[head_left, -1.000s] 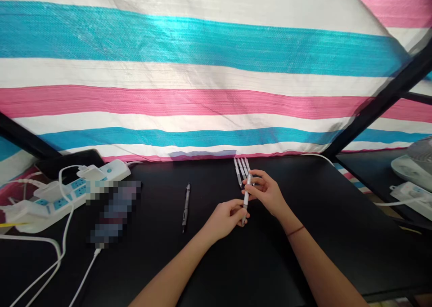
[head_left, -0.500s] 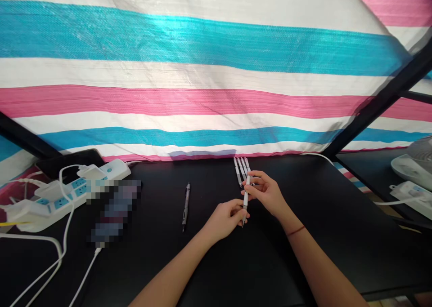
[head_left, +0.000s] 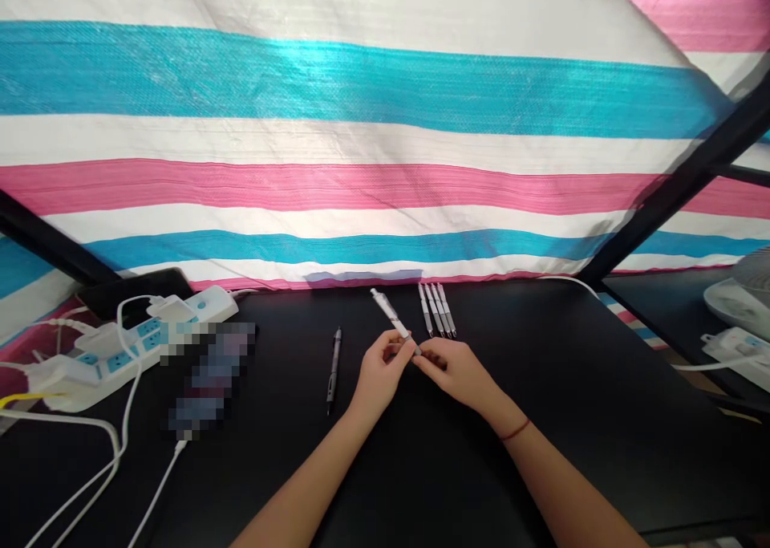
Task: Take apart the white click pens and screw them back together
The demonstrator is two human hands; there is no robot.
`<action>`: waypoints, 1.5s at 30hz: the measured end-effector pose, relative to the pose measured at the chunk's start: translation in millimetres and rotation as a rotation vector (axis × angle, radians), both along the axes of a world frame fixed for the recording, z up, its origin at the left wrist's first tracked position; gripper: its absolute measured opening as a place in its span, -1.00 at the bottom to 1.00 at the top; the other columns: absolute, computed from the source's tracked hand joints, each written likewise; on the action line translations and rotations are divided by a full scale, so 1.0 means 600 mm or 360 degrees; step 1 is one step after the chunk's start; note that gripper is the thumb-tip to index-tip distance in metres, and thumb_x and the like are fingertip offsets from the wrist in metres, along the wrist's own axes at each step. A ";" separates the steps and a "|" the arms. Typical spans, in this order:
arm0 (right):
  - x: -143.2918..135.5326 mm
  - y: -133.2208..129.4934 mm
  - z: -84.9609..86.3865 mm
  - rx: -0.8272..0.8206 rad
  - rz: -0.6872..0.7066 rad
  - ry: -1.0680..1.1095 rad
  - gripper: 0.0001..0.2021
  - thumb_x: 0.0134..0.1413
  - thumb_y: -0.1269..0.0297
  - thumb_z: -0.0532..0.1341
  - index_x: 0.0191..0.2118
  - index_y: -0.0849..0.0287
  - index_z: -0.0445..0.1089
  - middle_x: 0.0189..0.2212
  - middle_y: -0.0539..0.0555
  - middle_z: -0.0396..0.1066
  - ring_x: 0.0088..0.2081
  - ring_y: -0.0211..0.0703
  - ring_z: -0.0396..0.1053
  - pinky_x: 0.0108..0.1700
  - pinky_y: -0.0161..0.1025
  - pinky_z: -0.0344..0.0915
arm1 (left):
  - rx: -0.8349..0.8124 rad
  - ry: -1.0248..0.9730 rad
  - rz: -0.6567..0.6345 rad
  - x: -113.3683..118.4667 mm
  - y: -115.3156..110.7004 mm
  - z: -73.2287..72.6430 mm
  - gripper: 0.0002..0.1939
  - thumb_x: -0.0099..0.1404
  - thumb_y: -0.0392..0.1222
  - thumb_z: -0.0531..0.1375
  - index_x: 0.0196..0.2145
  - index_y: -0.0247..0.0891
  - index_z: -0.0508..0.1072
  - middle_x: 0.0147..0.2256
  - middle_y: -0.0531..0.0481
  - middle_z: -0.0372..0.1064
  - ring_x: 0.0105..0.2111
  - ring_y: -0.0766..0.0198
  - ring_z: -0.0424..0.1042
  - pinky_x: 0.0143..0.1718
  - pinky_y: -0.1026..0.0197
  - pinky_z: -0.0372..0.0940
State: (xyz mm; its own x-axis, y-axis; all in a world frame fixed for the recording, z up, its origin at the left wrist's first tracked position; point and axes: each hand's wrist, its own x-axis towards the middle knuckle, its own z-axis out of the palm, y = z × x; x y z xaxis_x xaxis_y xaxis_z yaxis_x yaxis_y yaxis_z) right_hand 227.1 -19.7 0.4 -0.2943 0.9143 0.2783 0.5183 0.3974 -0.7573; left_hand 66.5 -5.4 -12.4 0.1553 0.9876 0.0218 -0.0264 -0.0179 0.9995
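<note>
A white pen (head_left: 390,310) with a grey grip slants up to the left above the black table. My left hand (head_left: 383,365) pinches it around its lower part. The fingertips of my right hand (head_left: 455,367) are closed on the pen's grey tip end. Just beyond my right hand, several white pens with grey grips (head_left: 437,309) lie side by side in a row. To the left of my left hand lies a dark grey pen (head_left: 334,371).
At the left lies a white power strip (head_left: 141,347) with plugs and white cables (head_left: 123,444). Beside it is a blurred phone-like thing (head_left: 210,379) on a cable. A striped sheet (head_left: 385,147) hangs behind the black table (head_left: 541,347). A fan (head_left: 746,291) stands at the right.
The white pen has swung from near upright to slanting up-left. My right hand has moved from its upper end down to its tip; my left hand has shifted up and left along it.
</note>
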 end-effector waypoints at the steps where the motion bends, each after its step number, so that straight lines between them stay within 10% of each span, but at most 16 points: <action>1: -0.004 -0.002 0.001 0.0053 0.0001 -0.0071 -0.82 0.14 0.25 0.14 -0.43 0.16 0.37 -0.53 -0.02 0.36 -0.51 -0.28 0.27 -0.45 -0.34 0.18 | 0.0012 0.0036 -0.0023 -0.001 0.000 0.001 -0.70 0.18 -0.04 0.20 -0.21 -0.30 0.42 -0.37 -0.01 0.39 -0.33 0.26 0.41 -0.23 0.21 0.32; 12: 0.087 0.046 -0.024 -0.0013 -0.0911 -0.0561 -0.72 0.10 0.18 0.11 -0.58 0.13 0.20 -0.68 -0.05 0.25 -0.58 -0.24 0.22 -0.49 -0.33 -0.01 | 0.0642 0.1330 0.0226 -0.098 0.030 0.073 -0.70 0.32 -0.07 0.00 -0.09 -0.19 0.38 -0.25 -0.01 0.39 -0.39 0.29 0.36 -0.23 0.21 0.24; 18: 0.095 0.048 -0.036 -0.0172 -0.0898 -0.0792 -0.69 0.10 0.11 0.10 -0.59 0.12 0.23 -0.64 0.01 0.32 -0.52 -0.16 0.30 -0.48 -0.32 -0.01 | 0.0011 0.2065 -0.0021 -0.172 0.055 0.057 -0.69 0.24 0.07 0.02 -0.37 -0.21 0.37 -0.33 -0.09 0.42 -0.32 0.09 0.43 -0.34 0.18 0.21; 36: 0.063 0.035 -0.025 0.0014 -0.0934 -0.0454 -0.71 0.17 0.17 0.06 -0.07 0.12 0.37 -0.55 0.01 0.37 -0.45 -0.13 0.37 -0.41 -0.29 0.13 | 0.0225 0.1790 -0.0104 -0.131 0.035 0.050 -0.67 0.34 0.01 -0.11 -0.16 -0.13 0.37 -0.31 -0.03 0.46 -0.31 0.15 0.45 -0.28 0.23 0.22; 41: -0.016 0.014 -0.015 0.0189 -0.0271 -0.0038 -0.59 0.17 0.15 0.10 0.11 0.13 0.21 -0.34 0.02 0.41 -0.45 -0.25 0.34 -0.33 -0.31 0.26 | 0.0462 0.1385 -0.0452 -0.097 0.022 0.050 -0.68 0.34 -0.01 -0.07 -0.10 -0.06 0.39 -0.18 0.02 0.46 -0.18 0.15 0.43 -0.16 0.23 0.21; 45: -0.043 0.014 -0.023 0.0270 -0.0109 0.0007 -0.77 0.24 0.27 0.02 -0.26 0.15 0.41 -0.35 0.06 0.43 -0.32 -0.17 0.37 -0.22 -0.26 0.25 | 0.0568 0.1312 -0.0541 -0.086 0.014 0.049 -0.70 0.31 -0.02 -0.01 -0.14 -0.12 0.43 -0.23 -0.01 0.47 -0.26 0.15 0.43 -0.22 0.22 0.23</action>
